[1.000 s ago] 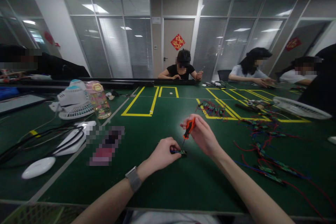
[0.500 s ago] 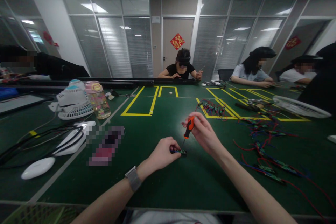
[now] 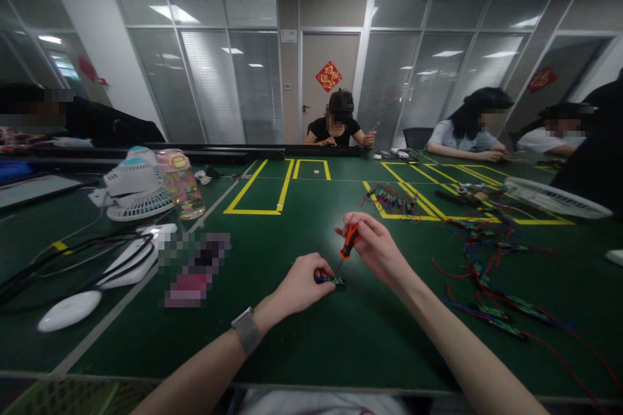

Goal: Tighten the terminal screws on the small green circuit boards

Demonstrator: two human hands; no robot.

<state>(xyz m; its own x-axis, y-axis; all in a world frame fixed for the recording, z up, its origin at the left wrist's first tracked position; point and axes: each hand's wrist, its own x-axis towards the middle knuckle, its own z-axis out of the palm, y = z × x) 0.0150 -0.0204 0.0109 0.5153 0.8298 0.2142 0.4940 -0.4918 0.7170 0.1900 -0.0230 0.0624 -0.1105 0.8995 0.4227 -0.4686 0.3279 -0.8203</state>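
A small green circuit board [image 3: 339, 282] lies on the green table just in front of me, pinched at its left end by my left hand [image 3: 304, 282]. Closed around an orange and black screwdriver [image 3: 348, 244], my right hand [image 3: 379, 246] is just above and to the right of the board. The screwdriver leans, its thin shaft pointing down to the board; whether the tip touches it is too small to tell. Many circuit boards with red and blue wires [image 3: 494, 312] are spread on the right, and a further bunch of wired boards [image 3: 392, 200] lies beyond my right hand.
On the left are a drink bottle [image 3: 181, 187], a white fan [image 3: 139, 188], black cables, a white oval object [image 3: 71, 311] and a blurred-out pink item [image 3: 197, 272]. A white fan grille [image 3: 557, 198] lies at right. Several people sit around the table.
My right hand has shifted slightly, and the screwdriver's handle is turned a little in its fingers. My left hand and the board keep their place. The person opposite has moved slightly.
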